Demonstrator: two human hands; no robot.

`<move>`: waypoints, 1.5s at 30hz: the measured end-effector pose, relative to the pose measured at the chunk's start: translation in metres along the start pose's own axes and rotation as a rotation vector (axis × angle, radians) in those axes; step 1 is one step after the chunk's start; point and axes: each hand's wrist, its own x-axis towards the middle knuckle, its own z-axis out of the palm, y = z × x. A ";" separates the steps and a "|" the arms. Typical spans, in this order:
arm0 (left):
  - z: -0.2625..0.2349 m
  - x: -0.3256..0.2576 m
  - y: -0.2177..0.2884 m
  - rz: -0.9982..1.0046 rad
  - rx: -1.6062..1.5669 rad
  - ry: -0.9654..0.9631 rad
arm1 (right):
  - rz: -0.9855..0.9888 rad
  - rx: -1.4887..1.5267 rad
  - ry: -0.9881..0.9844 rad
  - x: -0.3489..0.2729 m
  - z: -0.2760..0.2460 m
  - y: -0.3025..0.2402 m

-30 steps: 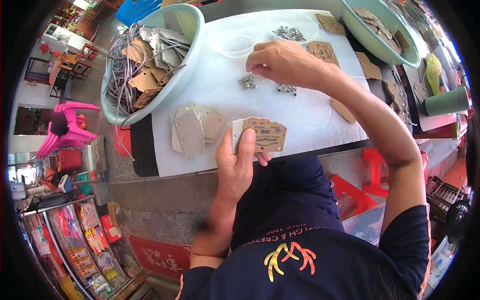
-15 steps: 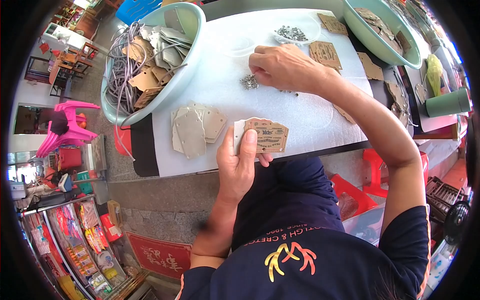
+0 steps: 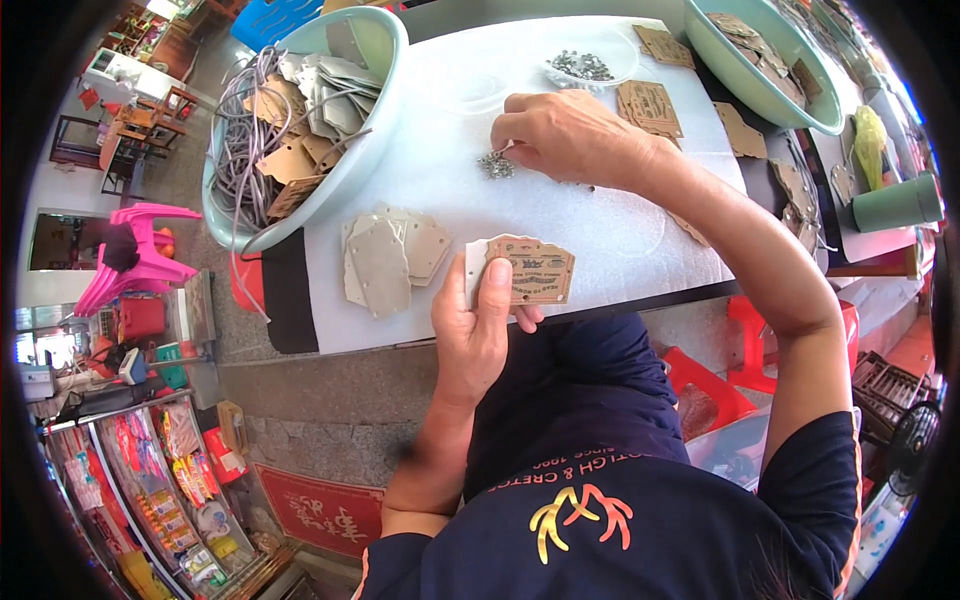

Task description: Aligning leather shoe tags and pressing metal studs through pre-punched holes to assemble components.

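My left hand (image 3: pixel 474 325) holds a brown printed card (image 3: pixel 540 268) with a scalloped edge and small holes; a pale card edge shows behind it, under my thumb. Over the white sheet, my right hand (image 3: pixel 575 135) is bent down with its fingertips pinched at a small pile of shiny metal pieces (image 3: pixel 496 166). Whatever sits between those fingertips is too small to make out. Left of my left hand lies a loose stack of grey cards (image 3: pixel 385 262). A clear shallow dish (image 3: pixel 627 62) beyond my right hand holds more small metal pieces (image 3: pixel 580 66).
A pale green basin (image 3: pixel 392 95) at the left is full of grey cord (image 3: pixel 240 150) and cards. Another basin (image 3: pixel 815 120) with cards stands at the far right. Brown printed cards (image 3: pixel 650 107) lie along the sheet's right side, near a green cup (image 3: pixel 897 206). Red stools (image 3: pixel 705 385) stand below.
My right hand has shifted slightly left, its fingertips now at the metal pile. My left hand keeps its grip on the card, almost unmoved.
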 end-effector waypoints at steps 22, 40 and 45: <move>0.000 0.001 0.001 0.000 -0.013 -0.009 | 0.049 -0.006 -0.031 0.001 -0.003 0.002; -0.005 0.001 0.000 -0.042 -0.125 0.023 | -0.098 0.010 -0.190 -0.033 -0.033 -0.028; -0.003 0.000 0.003 -0.069 -0.171 0.045 | -0.197 -0.177 -0.111 -0.047 -0.018 -0.034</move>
